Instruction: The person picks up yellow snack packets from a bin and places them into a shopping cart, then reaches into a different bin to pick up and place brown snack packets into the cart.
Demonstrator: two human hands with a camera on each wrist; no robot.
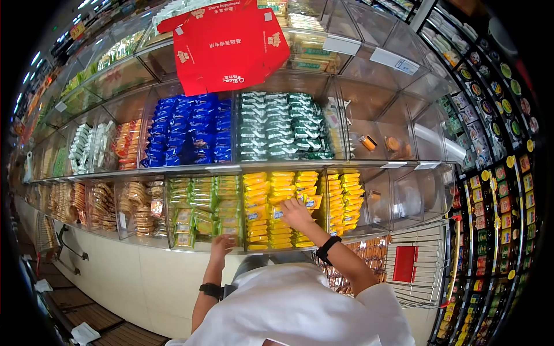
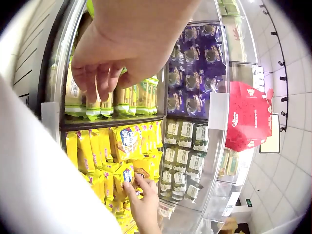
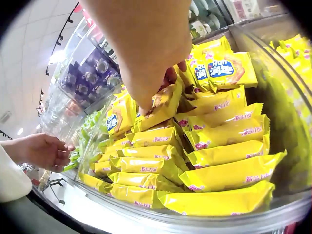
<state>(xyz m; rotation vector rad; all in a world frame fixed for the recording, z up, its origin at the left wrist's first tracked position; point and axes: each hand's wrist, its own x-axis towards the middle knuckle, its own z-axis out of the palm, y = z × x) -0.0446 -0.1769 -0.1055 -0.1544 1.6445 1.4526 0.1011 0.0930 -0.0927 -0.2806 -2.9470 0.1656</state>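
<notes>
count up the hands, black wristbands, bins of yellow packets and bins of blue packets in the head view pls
hands: 2 (left hand, right hand)
black wristbands: 2
bins with yellow packets: 2
bins with blue packets: 1
total: 7

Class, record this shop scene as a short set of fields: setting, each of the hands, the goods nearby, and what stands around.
Setting: shop, tiered clear bins
Right hand: grips one yellow packet among other yellow packets
Left hand: by the front of the green packets, holding nothing
Tier above: blue packets, left of green-and-white packets in the head view
Higher up: red printed cardboard
Person's right: shopping cart
</notes>
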